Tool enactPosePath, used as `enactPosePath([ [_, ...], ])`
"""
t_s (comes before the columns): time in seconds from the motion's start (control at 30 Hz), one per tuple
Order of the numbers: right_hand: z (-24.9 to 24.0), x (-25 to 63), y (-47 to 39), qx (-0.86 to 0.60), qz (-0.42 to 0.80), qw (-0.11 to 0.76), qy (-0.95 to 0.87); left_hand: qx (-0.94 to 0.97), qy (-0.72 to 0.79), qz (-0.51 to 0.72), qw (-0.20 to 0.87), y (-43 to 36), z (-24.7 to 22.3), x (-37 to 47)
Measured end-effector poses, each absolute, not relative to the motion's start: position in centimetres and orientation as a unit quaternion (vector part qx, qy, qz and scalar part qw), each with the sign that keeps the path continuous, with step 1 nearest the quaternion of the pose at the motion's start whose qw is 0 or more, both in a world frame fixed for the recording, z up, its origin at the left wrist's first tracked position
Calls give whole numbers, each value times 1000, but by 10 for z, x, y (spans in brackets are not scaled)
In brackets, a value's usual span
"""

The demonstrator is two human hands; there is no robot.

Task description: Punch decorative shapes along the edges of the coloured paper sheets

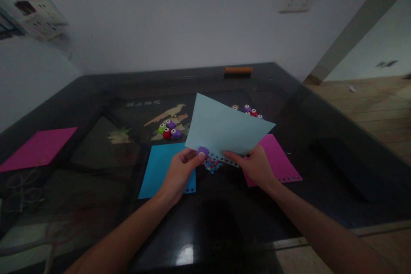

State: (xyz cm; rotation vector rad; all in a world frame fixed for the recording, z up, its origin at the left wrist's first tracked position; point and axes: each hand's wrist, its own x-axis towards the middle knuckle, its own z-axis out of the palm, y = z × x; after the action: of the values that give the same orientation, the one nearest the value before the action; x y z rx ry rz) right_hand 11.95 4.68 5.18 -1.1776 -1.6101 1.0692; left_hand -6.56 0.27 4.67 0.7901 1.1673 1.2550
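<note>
A pale blue sheet [226, 128] is held up above the table, with a row of small punched holes along its lower edge. My left hand [184, 167] pinches a small purple punch [202, 152] at the sheet's lower left corner. My right hand [255, 162] grips the sheet's lower right part, its index finger stretched along the holes. Beneath the sheet lies a small pile of coloured cut-outs [212, 166]. On the left is a bright blue sheet [157, 169], on the right a pink sheet [278, 158]; both show punched holes along their near edges.
Several small punches with eyes [170, 129] sit behind the blue sheet, and more punches [253, 112] behind the raised sheet. Another pink sheet [40, 149] lies far left. An orange-brown bar [238, 70] rests at the back of the dark glossy table [199, 222].
</note>
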Motion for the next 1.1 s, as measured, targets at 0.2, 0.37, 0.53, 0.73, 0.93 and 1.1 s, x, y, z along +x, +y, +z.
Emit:
enactPosePath([
  [0.2,53,119,46,-478,434,418,-639,342,506,535,584,3,48,-66],
  [0.37,54,120,45,-486,432,415,-636,347,505,531,585,3,49,-66],
  [0.53,53,119,46,-486,429,417,-637,348,503,532,586,3,49,-67],
  [0.73,51,120,46,-482,427,416,-642,354,513,527,578,3,51,-66],
  [0.93,53,119,46,-485,429,412,-641,355,513,526,578,3,51,-66],
  [1.1,55,119,46,-479,425,413,-648,348,523,523,576,3,53,-65],
])
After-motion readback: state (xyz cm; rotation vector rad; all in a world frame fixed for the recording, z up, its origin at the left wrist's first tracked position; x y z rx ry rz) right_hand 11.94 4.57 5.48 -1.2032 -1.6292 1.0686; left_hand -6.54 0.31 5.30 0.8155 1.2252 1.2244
